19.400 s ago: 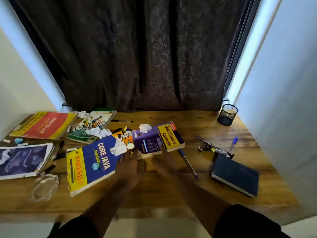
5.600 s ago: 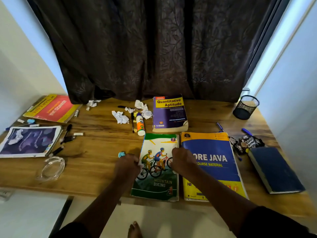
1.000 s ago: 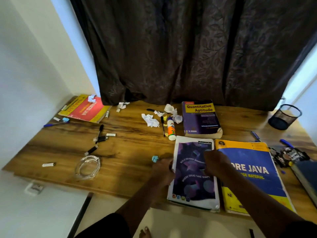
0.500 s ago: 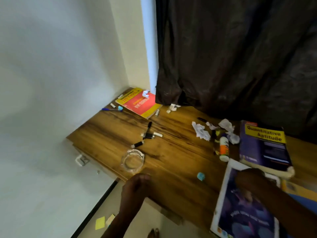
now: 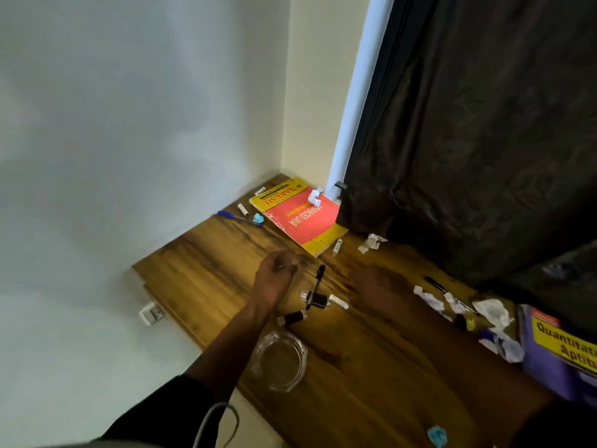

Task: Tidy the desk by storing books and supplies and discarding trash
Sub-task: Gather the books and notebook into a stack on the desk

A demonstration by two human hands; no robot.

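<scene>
A blue scrap (image 5: 436, 436) lies at the desk's (image 5: 371, 367) near edge, at 5 o'clock. Just beyond, at 6 o'clock, stands a glass ashtray (image 5: 279, 360), beside the left forearm. The purple book (image 5: 562, 347) sits at 4 o'clock, with crumpled paper (image 5: 492, 313) touching its left edge. Mid-desk, black markers (image 5: 315, 297) lie scattered between the 2 hands. The left hand (image 5: 274, 279) hangs over the wood with fingers curled loosely; whether it holds anything I cannot tell. The right hand (image 5: 376, 287) is motion-blurred, so its fingers cannot be read. The hands are apart. Farther, toward 12 o'clock, the red book (image 5: 305, 221) lies in the corner, a paper wad (image 5: 315, 196) on it, a blue pen (image 5: 237, 218) at its left, against the curtain (image 5: 468, 124).
</scene>
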